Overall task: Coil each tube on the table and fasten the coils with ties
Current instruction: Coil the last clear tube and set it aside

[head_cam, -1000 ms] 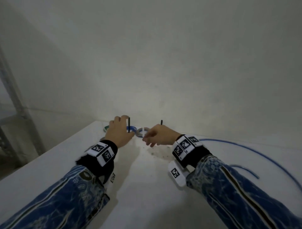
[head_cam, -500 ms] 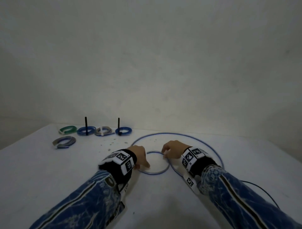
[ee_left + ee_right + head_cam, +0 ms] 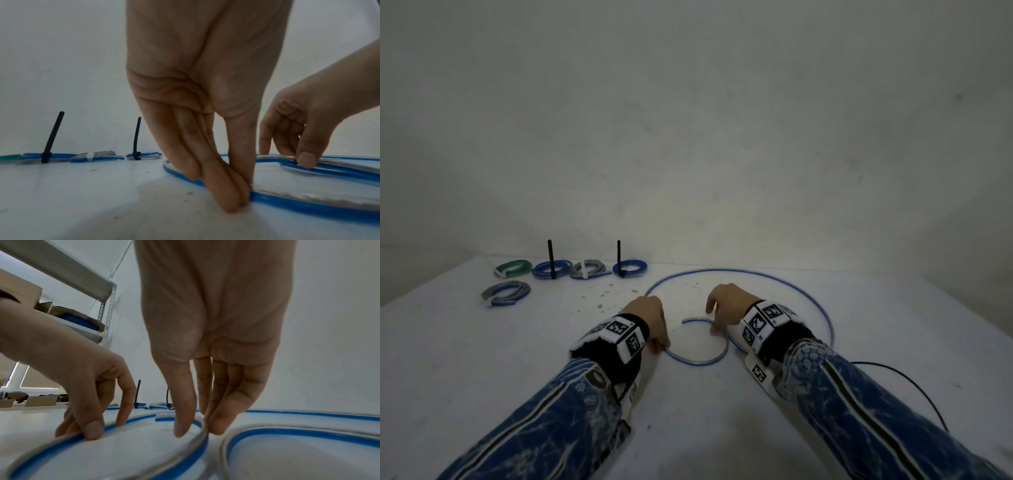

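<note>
1. Both grips are on the same blue tube (image 3: 722, 354) — the left hand (image 3: 650, 317) pinches it between thumb and fingertips (image 3: 230, 194) at the near-left of a small loop, down on the white bench (image 3: 482, 377)
2. Right hand (image 3: 726, 306) holds the tube at the loop's right side, thumb inside the curve and fingers (image 3: 222, 423) outside it, closed narrowly on the tube
3. Between the two hands the small loop lies flat on the bench, its free end curling back toward the right hand
4. Beyond the hands the rest of the tube sweeps out in one wide arc and returns on the right, near the right wrist
5. Off to the right a thin black cable (image 3: 914, 383) trails across the bench
6. Farther left, a grey coil (image 3: 506, 293) lies by itself
7. At the back edge sits a row of finished coils — a green coil (image 3: 513, 267), a blue coil (image 3: 551, 269) with an upright black tie (image 3: 550, 257), a grey coil with a white tie (image 3: 587, 269), and another blue coil (image 3: 630, 267) with its own black tie (image 3: 619, 255)
8. Small specks of debris (image 3: 602, 298) dot the bench between that row and the hands
</note>
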